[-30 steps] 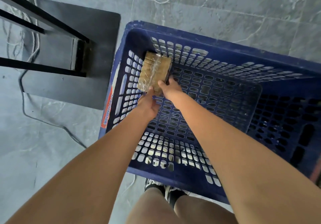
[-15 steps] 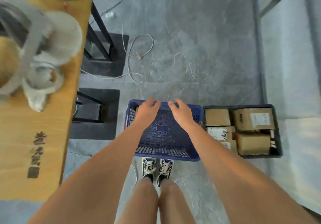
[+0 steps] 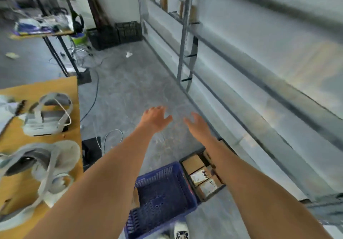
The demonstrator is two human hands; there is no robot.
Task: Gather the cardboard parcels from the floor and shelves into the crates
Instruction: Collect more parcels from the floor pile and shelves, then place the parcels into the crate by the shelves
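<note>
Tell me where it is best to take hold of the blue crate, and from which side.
Take the blue crate by its top rim, one hand on each of two opposite walls, coming down from above. It stands upright and open-topped on the floor, and the lattice walls have holes for fingers. Both the left hand and the right hand are free.

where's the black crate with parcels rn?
Head view, lower right: the black crate sits on the floor, right beside the blue crate, below the right forearm.
</note>
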